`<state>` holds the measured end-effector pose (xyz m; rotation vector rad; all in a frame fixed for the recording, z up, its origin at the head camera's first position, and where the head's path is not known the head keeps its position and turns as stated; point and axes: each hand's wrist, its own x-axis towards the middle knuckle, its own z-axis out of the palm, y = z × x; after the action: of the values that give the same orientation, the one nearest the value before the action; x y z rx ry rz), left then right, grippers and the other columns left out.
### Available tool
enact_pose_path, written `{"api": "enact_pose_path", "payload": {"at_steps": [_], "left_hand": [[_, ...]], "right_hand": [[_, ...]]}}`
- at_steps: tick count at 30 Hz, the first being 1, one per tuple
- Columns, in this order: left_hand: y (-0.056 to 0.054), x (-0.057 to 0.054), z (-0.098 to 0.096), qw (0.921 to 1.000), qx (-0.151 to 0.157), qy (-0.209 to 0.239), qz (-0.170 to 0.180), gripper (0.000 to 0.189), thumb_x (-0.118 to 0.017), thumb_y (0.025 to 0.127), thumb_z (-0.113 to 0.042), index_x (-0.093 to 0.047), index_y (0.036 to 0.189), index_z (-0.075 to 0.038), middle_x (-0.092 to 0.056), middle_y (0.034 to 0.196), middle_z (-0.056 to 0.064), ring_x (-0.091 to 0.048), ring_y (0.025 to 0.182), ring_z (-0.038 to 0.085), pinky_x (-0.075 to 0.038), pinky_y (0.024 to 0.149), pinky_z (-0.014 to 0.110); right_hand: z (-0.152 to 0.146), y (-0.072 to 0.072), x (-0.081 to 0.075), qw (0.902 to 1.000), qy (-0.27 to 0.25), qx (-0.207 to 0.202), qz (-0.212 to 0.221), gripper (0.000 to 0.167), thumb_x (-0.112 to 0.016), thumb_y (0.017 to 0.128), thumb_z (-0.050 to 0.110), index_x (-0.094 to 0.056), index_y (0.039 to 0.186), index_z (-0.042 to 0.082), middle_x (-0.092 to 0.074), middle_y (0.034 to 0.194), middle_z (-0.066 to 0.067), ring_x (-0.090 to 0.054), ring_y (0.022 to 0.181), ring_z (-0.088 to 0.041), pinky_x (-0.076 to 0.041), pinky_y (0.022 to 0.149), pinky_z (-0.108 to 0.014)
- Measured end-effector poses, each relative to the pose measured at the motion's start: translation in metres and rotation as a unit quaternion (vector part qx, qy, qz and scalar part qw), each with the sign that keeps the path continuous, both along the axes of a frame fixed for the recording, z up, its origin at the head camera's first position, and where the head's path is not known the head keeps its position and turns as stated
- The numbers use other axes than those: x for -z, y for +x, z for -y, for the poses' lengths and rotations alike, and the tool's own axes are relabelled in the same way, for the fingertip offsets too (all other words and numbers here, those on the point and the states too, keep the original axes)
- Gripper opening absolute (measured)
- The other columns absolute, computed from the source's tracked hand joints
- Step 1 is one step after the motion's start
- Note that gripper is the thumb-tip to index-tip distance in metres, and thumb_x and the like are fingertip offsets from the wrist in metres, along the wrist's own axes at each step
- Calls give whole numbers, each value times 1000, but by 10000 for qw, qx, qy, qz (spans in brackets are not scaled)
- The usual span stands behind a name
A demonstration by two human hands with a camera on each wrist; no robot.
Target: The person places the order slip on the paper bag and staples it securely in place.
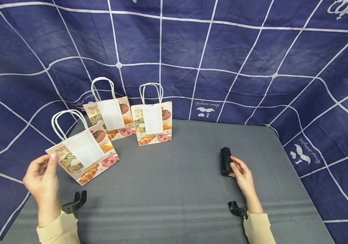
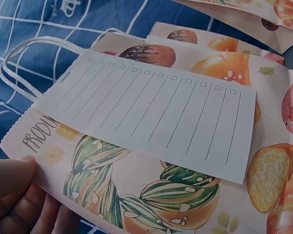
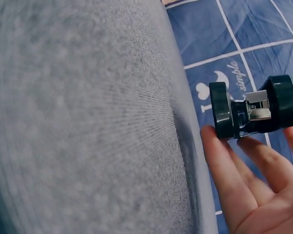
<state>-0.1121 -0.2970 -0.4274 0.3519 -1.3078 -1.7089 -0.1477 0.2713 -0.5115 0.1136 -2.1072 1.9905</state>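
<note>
My left hand point(image 1: 43, 178) pinches the top corner of a paper gift bag point(image 1: 108, 147), printed with breads and fitted with white twisted handles. The bag is tilted, and a white lined checklist sheet point(image 1: 85, 148) lies over its front. In the left wrist view a small staple-like mark shows near the top edge of the sheet point(image 2: 151, 112), which has a column of tick boxes. On the right, my right hand point(image 1: 243, 174) holds a black stapler point(image 1: 226, 161) between thumb and fingers. The right wrist view shows the metal end of the stapler point(image 3: 283, 103).
Two matching bags stand at the back left, one behind the held bag point(image 1: 129, 132) and one to its right point(image 1: 151, 140), each with a lined sheet on its front. Blue cloth point(image 1: 192, 44) with white lines encloses the grey table point(image 1: 177, 189) at the back and sides.
</note>
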Motion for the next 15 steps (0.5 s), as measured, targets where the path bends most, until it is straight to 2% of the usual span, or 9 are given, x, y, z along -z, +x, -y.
{"api": "enact_pose_path", "payload": {"at_steps": [3,7,9,15], "left_hand": [[-1,1,1,9999,-33,-30,112,12,-69,79,8,-67,91,11,-67,73,2,-61,62,8,-48,62,14],[-1,2,2,9995,-104,-111,263,13,-69,80,6,-67,92,11,-66,73,1,-61,62,8,-48,62,14],[-1,3,2,9993,-145,-151,300,14,-69,80,6,-67,92,11,-67,74,1,-61,63,8,-48,64,14],[-1,5,3,9977,-306,-331,507,16,-69,80,5,-67,96,10,-67,78,0,-61,68,8,-48,67,14]], "right_hand": [[-1,0,2,9992,314,115,240,36,-49,97,5,-45,127,-14,-62,109,-2,-62,82,-4,-54,60,-26],[-1,0,3,9960,623,104,633,39,-49,98,9,-43,131,-11,-53,124,-25,-59,89,2,-54,61,-26],[-1,1,3,9945,693,70,776,41,-49,99,11,-42,132,-11,-47,129,-32,-57,92,4,-55,62,-26],[1,1,0,9918,836,-20,967,43,-49,99,16,-41,134,-9,-43,133,-32,-54,96,7,-55,66,-30]]}}
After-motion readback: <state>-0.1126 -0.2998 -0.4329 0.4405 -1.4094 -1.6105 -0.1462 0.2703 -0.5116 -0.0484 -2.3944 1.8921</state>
